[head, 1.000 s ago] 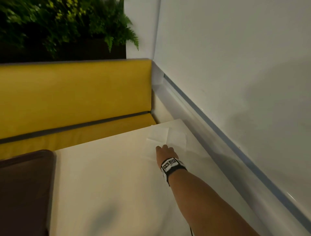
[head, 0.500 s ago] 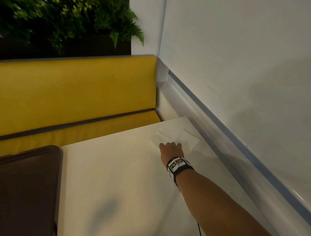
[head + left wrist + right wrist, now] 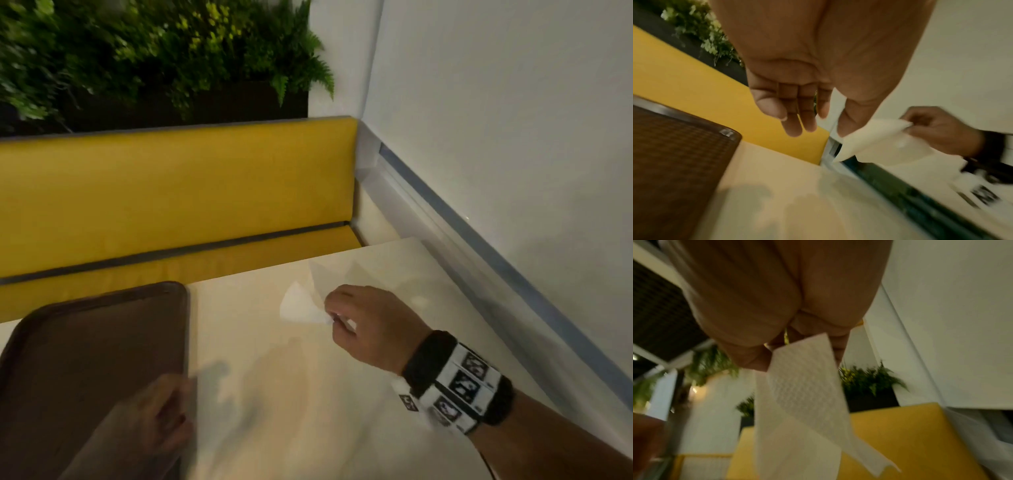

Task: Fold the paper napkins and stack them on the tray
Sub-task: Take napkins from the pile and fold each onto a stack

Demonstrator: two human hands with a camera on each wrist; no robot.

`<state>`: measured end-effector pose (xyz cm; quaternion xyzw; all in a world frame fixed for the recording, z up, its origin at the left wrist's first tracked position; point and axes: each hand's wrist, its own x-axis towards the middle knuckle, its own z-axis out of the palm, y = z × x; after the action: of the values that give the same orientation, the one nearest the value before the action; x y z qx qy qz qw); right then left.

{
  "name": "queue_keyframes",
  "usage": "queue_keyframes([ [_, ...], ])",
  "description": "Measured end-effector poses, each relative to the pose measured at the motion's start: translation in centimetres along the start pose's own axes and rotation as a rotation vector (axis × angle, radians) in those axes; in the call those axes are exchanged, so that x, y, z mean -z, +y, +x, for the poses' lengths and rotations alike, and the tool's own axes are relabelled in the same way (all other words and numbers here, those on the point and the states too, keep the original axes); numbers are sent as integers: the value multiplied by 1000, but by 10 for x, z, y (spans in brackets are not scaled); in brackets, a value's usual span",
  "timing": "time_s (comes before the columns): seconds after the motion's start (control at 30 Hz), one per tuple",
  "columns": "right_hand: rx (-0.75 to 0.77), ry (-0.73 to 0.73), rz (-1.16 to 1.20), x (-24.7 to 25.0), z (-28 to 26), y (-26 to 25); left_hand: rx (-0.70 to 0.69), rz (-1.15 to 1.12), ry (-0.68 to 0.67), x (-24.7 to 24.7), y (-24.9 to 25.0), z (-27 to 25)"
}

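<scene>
One napkin (image 3: 301, 305) hangs pinched in right-hand fingers (image 3: 337, 317); left-hand fingers (image 3: 795, 116) relaxed, holding nothing.

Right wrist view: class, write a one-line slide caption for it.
Right hand pinches a white embossed paper napkin, which hangs below it in front of a yellow padded bench.

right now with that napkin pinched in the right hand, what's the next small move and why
Probably lower the napkin flat onto the bare table in front, so both hands can fold it. The right hand pinches one edge and the sheet hangs loose in the air, unfolded. The left hand hovers open by the tray, holding nothing, so it looks free to help press a crease.
</scene>
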<state>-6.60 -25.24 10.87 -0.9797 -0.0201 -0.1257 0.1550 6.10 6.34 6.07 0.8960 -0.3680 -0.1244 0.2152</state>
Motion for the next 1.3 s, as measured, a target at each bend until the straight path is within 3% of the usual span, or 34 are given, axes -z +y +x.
queue_keyframes([
  [0.2, 329, 67, -55, 42, -27, -49, -123, -387, 112, 17, 39, 24],
  [0.33, 400, 32, -156, 44, -37, -43, -165, -490, 160, 33, 59, 34],
  [0.47, 441, 26, -198, 46, -40, -38, -350, -75, 280, 32, 78, 49],
  [0.57, 489, 37, -200, 46, -39, -39, -373, 186, 241, 32, 100, 57],
  [0.7, 501, 37, -197, 42, -40, -36, -462, 346, 137, 31, 124, 64],
  [0.87, 390, 74, -156, 32, -41, -22, -542, 337, 43, 23, 125, 75],
  [1.0, -82, 72, 215, 39, -42, -11, -498, 281, 33, 21, 120, 75],
  [1.03, -141, 66, 270, 42, -40, -13, -480, 275, 35, 21, 119, 74],
  [1.2, -150, -56, 175, 21, -11, -43, -454, 257, 21, 23, 124, 67],
  [1.3, -98, -44, 143, 2, 1, -43, -433, 258, 23, 32, 117, 65],
])
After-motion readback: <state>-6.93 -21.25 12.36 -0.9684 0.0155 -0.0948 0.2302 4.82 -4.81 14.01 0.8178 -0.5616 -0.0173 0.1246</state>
